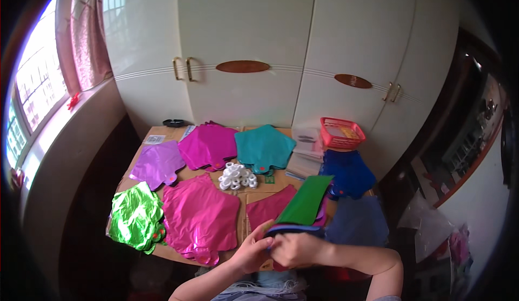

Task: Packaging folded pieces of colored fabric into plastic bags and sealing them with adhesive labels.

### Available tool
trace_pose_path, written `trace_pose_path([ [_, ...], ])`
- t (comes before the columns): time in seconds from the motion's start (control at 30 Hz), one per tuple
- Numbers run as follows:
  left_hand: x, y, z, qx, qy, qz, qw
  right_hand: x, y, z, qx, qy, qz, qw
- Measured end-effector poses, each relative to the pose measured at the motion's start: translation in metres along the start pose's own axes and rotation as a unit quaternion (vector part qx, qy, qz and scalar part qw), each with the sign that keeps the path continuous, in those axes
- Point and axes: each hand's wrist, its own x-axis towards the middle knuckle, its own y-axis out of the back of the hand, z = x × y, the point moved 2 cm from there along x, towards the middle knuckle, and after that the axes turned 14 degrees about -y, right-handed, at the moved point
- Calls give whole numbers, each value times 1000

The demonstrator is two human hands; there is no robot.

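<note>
Both hands are together at the lower middle of the frame: left hand [253, 248] and right hand [296, 249], fingers [261, 242] curled in and touching each other. They're clamped around the near end of a loose stack of sheets [306, 200], though the right fingertips are mostly tucked out of sight. The stack pokes up and to the right of the hands, shiny green on top, with blue and purple edges peeking out. Just behind it lies a dark pink sheet [268, 206], partly covered, and right of the hands there's a see-through bluish sheet [361, 219]. Dark blue foil [348, 174] sits just above that one. Everything's on a cardboard-covered tabletop [247, 194]. Middle of the frame has a little heap of white rings [237, 176], with teal foil [265, 145] and magenta foil [207, 145] behind it. Over on the left you've got lilac foil [158, 163], crinkly bright green foil [135, 216] and a big pink foil [200, 214]. Toward the back right are some clear packets [306, 158] beside a red basket [341, 141]. Behind it all is a big white wardrobe [246, 22], plus a pink curtain [89, 36] at upper left.
</note>
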Motion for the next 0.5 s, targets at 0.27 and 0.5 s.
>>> trace_pose_path([
  [0.27, -1, 17, -31, -10, 76, 116, 990, -21, -29, -33, -44, -37, -41, 998],
  [0.5, -4, 57, -59, -29, 198, 159, 967, -20, -37, -46, -22, -88, -104, 990],
])
